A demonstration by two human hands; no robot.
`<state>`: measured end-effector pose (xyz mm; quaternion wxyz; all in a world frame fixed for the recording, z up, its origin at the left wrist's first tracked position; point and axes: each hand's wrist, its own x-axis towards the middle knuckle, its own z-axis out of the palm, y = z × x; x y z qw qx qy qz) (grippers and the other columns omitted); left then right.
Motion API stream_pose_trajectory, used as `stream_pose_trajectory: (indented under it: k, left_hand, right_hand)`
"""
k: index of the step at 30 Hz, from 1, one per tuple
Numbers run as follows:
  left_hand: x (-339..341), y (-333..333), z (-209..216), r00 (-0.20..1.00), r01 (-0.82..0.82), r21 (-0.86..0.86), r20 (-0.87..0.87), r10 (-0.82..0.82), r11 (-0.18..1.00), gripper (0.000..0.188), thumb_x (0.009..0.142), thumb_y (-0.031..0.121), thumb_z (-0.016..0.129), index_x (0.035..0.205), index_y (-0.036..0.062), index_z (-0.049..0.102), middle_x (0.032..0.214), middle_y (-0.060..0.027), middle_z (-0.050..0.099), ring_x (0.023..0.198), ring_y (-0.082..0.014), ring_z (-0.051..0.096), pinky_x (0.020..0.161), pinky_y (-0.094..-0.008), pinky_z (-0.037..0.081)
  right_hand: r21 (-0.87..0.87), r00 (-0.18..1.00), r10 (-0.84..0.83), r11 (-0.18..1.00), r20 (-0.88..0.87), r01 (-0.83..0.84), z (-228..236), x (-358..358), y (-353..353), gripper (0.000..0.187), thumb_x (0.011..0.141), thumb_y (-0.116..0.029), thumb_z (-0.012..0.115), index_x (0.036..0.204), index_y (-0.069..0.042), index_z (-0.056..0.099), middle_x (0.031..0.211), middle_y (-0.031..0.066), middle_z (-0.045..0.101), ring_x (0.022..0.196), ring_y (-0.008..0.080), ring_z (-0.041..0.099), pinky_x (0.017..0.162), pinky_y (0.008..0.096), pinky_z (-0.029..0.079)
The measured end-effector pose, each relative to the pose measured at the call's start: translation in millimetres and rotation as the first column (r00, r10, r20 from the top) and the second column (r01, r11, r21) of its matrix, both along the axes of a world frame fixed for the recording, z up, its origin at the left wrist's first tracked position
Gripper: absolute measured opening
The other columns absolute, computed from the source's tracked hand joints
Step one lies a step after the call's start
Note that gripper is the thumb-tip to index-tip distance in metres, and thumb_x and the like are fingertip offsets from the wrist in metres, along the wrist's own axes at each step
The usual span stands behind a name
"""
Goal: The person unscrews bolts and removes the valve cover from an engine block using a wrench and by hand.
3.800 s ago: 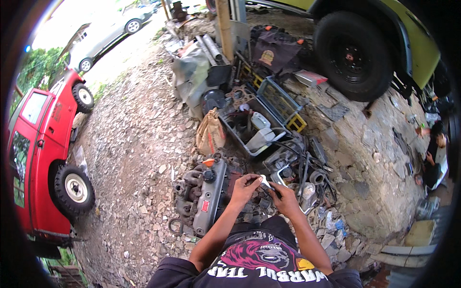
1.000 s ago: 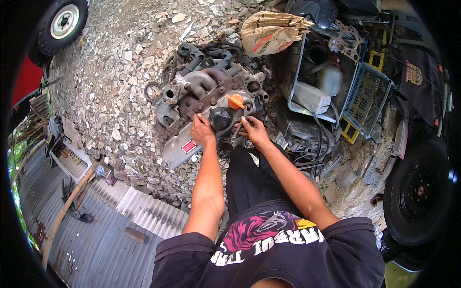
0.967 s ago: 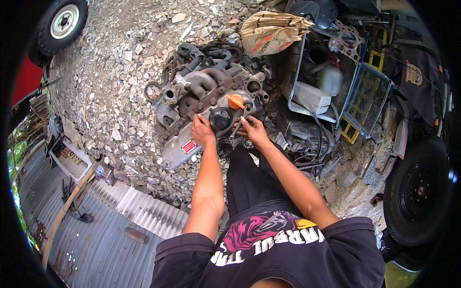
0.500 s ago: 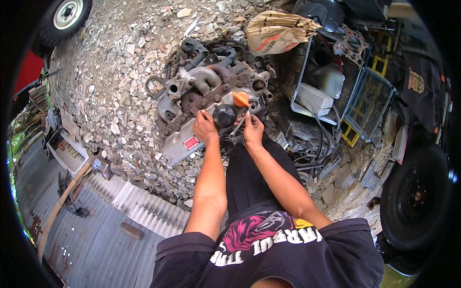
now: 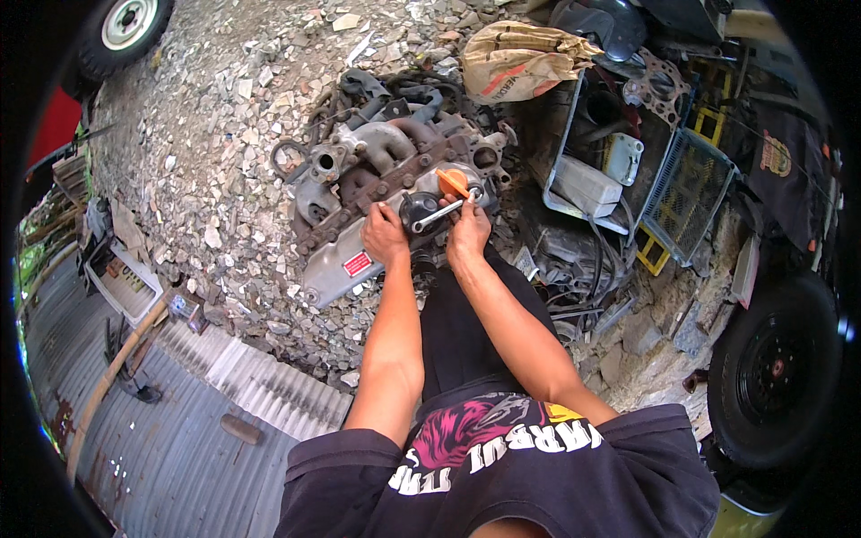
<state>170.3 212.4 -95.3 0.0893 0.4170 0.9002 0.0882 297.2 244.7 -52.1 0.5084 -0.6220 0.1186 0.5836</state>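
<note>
An engine with a silver valve cover (image 5: 334, 269) lies on the gravel in front of me. My left hand (image 5: 384, 235) is at the cover with its fingers bent together, beside a round black part (image 5: 418, 208); what they pinch, if anything, is hidden. In my right hand (image 5: 468, 233) is a silver wrench (image 5: 439, 215), gripped near its far end. Its ring end reaches left over the black part. Just beyond the right fingertips sits an orange cap (image 5: 454, 182) on the valve cover.
Rusty manifold pipes (image 5: 381, 148) run along the engine's far side. On the right are a bin (image 5: 552, 170) of parts, a blue crate (image 5: 689, 193) and a black wheel (image 5: 773, 368). A sack (image 5: 520, 63) lies behind; corrugated sheets (image 5: 202, 448) cover the lower left.
The wrench has swung from pointing down beside the black part to lying across its top. My right hand has turned with it; my left hand has barely moved.
</note>
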Motion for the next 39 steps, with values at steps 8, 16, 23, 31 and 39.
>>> stream_pose_trajectory:
  k: [8, 16, 23, 31, 39]
  left_hand:
    - [0, 0, 0, 1.0, 0.014, 0.061, -0.014, -0.013, 0.998, 0.027, 0.095, 0.033, 0.048, 0.093, 0.013, 0.066, 0.084, -0.0188, 0.069, 0.074, -0.0433, 0.063, 0.067, -0.0549, 0.047]
    - [1, 1, -1, 1.0, -0.008, 0.049, -0.018, 0.009, 0.999, 0.026, 0.096, 0.032, 0.048, 0.094, 0.0138, 0.066, 0.085, -0.0173, 0.069, 0.075, -0.0431, 0.063, 0.069, -0.0547, 0.047]
    - [1, 0, 3, 1.0, 0.006, 0.065, 0.0, -0.006, 0.998, 0.027, 0.096, 0.032, 0.047, 0.094, 0.013, 0.066, 0.085, -0.0182, 0.069, 0.077, -0.0428, 0.063, 0.07, -0.0532, 0.047]
    - [4, 5, 8, 0.998, 0.017, 0.016, -0.053, -0.016, 1.0, 0.023, 0.094, 0.026, 0.052, 0.087, 0.0087, 0.065, 0.08, -0.0148, 0.069, 0.074, -0.0363, 0.064, 0.071, -0.0471, 0.049]
    - [1, 2, 5, 1.0, -0.002, 0.039, 0.003, 0.001, 0.999, 0.028, 0.096, 0.032, 0.048, 0.09, 0.011, 0.065, 0.083, -0.0185, 0.068, 0.077, -0.0422, 0.063, 0.069, -0.053, 0.046]
  right_hand:
    - [-0.037, 0.495, 0.663, 0.618, 0.562, -0.785, -29, 88, -20, 0.027, 0.098, -0.024, 0.06, 0.108, 0.0, 0.066, 0.082, 0.0059, 0.066, 0.072, 0.0168, 0.062, 0.067, 0.028, 0.048]
    - [-0.211, -0.005, 0.61, 0.267, 0.792, -0.94, 20, 196, 48, 0.02, 0.092, -0.013, 0.064, 0.106, 0.001, 0.063, 0.088, 0.0168, 0.067, 0.077, 0.0264, 0.067, 0.067, 0.0396, 0.051]
    - [0.167, 0.59, 0.796, 0.606, -0.135, -0.778, 7, 118, -15, 0.025, 0.102, -0.021, 0.052, 0.112, 0.002, 0.053, 0.1, 0.0158, 0.07, 0.086, 0.0246, 0.071, 0.075, 0.0359, 0.059]
    - [0.142, 0.803, 0.537, 0.843, -0.257, -0.519, 4, 70, -11, 0.025, 0.102, -0.027, 0.052, 0.11, -0.004, 0.054, 0.111, 0.0169, 0.068, 0.101, 0.0249, 0.069, 0.086, 0.0347, 0.058]
    - [0.028, 0.978, 0.196, 0.98, -0.067, -0.195, 4, 23, -15, 0.028, 0.102, -0.027, 0.053, 0.106, 0.0, 0.055, 0.104, 0.0159, 0.069, 0.092, 0.0217, 0.069, 0.081, 0.0321, 0.055]
